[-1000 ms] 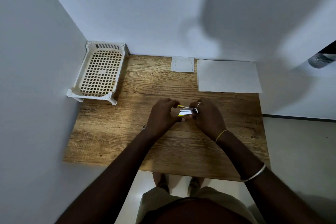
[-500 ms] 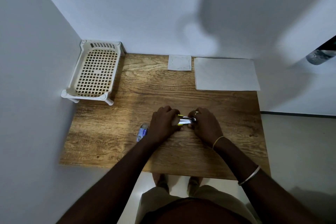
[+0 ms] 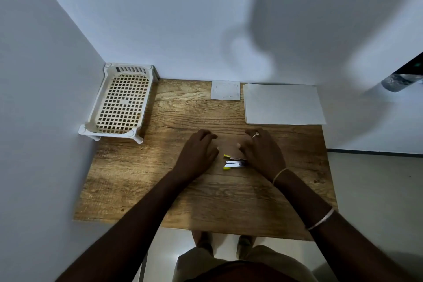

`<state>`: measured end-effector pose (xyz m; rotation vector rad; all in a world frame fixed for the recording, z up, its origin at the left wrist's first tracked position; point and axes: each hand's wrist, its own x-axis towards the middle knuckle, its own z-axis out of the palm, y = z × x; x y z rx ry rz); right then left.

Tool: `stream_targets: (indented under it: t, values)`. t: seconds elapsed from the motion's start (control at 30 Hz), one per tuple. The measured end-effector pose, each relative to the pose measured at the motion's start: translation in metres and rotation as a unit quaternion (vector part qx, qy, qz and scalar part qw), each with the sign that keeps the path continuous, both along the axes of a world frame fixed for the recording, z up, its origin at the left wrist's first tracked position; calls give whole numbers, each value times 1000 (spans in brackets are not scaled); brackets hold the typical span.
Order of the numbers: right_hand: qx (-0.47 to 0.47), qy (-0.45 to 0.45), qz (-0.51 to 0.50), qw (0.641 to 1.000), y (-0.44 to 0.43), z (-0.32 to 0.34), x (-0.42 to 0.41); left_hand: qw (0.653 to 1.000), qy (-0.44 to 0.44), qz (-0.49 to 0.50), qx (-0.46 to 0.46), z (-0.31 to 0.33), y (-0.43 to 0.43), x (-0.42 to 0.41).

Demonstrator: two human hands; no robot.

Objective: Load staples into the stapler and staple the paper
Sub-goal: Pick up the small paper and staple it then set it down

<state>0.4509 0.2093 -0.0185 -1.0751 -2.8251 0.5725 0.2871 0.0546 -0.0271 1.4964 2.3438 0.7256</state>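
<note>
A small stapler (image 3: 234, 162) with yellow tips lies on the wooden table (image 3: 229, 201), hinged open in a narrow V with its metal staple channel showing. My left hand (image 3: 198, 153) rests knuckles-up just left of it and does not touch it. My right hand (image 3: 261, 151), with a ring on one finger, rests on the table to the right; the heel of its palm hides the stapler's hinge end. Neither hand's fingers are closed around the stapler. White paper (image 3: 283, 104) lies flat at the back right. No staples can be made out.
A cream perforated plastic tray (image 3: 121, 103) stands at the back left against the wall. A small white square sheet (image 3: 225, 90) lies at the back middle, beside the paper. Walls close off the left and back; the table's right and front edges drop to the floor.
Both hands held the stapler just above the table; now it lies on the wood, and the hands have let go and slid past it. The small blue item by my left wrist is no longer visible.
</note>
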Motion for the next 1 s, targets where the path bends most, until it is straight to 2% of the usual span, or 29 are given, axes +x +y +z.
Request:
stream_targets:
  t: [0.23,0.4,0.5,1.0]
  values:
    - [30,-103,60,992,46,11,-71,992,65,-45,-100,20,58,-51]
    - [27,-191,66,979,66,4,-115,962,114,-76,-236,18,97,-78]
    - [22,-225,68,972,71,0,-132,948,119,-99,-278,12,109,-86]
    - [12,-257,98,961,74,-9,-150,935,90,-149,-309,-10,126,-94]
